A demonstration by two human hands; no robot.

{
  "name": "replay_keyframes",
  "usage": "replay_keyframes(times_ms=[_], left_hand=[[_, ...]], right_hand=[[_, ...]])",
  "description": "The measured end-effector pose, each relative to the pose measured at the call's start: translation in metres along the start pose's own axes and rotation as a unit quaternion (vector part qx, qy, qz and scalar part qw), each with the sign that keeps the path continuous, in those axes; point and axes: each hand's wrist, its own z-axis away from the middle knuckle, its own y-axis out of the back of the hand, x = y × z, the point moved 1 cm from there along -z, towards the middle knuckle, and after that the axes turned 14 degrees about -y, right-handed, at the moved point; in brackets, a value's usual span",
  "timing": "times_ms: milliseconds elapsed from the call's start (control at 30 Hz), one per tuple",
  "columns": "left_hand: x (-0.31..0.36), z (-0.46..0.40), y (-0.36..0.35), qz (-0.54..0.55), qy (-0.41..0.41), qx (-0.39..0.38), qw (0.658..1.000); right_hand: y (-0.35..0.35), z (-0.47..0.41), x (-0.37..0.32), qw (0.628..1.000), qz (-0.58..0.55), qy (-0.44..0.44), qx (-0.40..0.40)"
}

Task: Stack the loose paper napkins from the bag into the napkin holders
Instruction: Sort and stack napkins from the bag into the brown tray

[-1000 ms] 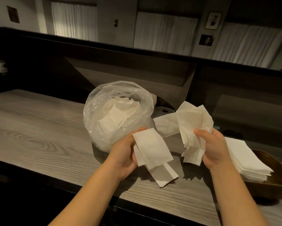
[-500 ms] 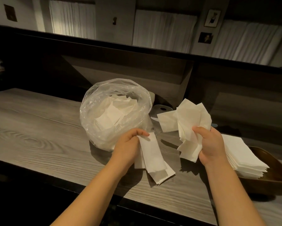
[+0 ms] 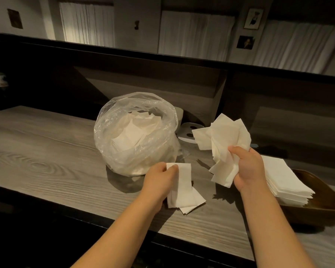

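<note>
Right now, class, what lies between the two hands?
Head view: only bare wooden counter between the left hand and right hand, besides their napkins.

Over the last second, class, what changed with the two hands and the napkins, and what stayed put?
The left hand turned its few napkins downward, lowering them toward the counter, still pinching their top edge. The right hand still grips its fanned bunch. The bag and the stack in the wooden holder stayed put.

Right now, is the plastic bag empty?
No, the plastic bag still shows loose white napkins heaped inside through its open top.
</note>
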Motion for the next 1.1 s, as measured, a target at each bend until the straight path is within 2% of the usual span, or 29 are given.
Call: replay_keyframes(times_ms=[100, 233, 300, 333, 400, 433, 500, 600, 867, 933, 1000, 1100], left_hand=[[0.001, 0.0, 0.001, -0.003, -0.027, 0.014, 1.0], [0.007, 0.001, -0.002, 0.146, 0.055, 0.012, 0.988], [0.007, 0.002, -0.002, 0.162, 0.073, 0.0, 0.984], [0.005, 0.002, -0.001, 0.117, 0.062, 0.0, 0.991], [0.002, -0.001, 0.005, -0.049, -0.001, 0.004, 0.999], [0.002, -0.002, 0.008, -0.125, -0.037, 0.008, 0.991], [0.001, -0.005, 0.011, -0.207, -0.08, 0.004, 0.975], [0.002, -0.009, 0.013, -0.257, -0.09, -0.013, 0.962], [0.004, -0.016, 0.017, -0.207, -0.055, -0.045, 0.976], [0.002, -0.015, 0.017, -0.266, -0.073, -0.056, 0.96], [0.005, -0.013, 0.018, -0.36, -0.101, -0.077, 0.924], [0.01, -0.01, 0.017, -0.433, -0.073, -0.148, 0.886]], right_hand=[[0.0, 0.0, 0.0, 1.0, -0.007, -0.006, -0.014], [0.001, 0.0, -0.001, 1.0, -0.014, -0.011, -0.024], [0.001, 0.0, 0.0, 0.999, -0.015, -0.015, -0.025], [0.001, 0.0, 0.0, 0.999, -0.019, -0.017, -0.027], [0.001, 0.0, 0.0, 0.999, -0.024, -0.02, -0.03], [0.001, 0.0, 0.0, 0.999, -0.021, -0.021, -0.03], [0.0, 0.001, 0.0, 0.999, -0.019, -0.021, -0.029], [0.0, 0.0, 0.0, 0.999, -0.017, -0.024, -0.027], [0.0, 0.001, 0.001, 0.999, -0.008, -0.024, -0.04], [0.0, 0.0, 0.002, 0.999, -0.007, -0.025, -0.038], [0.0, 0.001, 0.002, 0.999, -0.01, -0.026, -0.038], [0.0, 0.002, 0.002, 0.999, -0.006, -0.028, -0.04]])
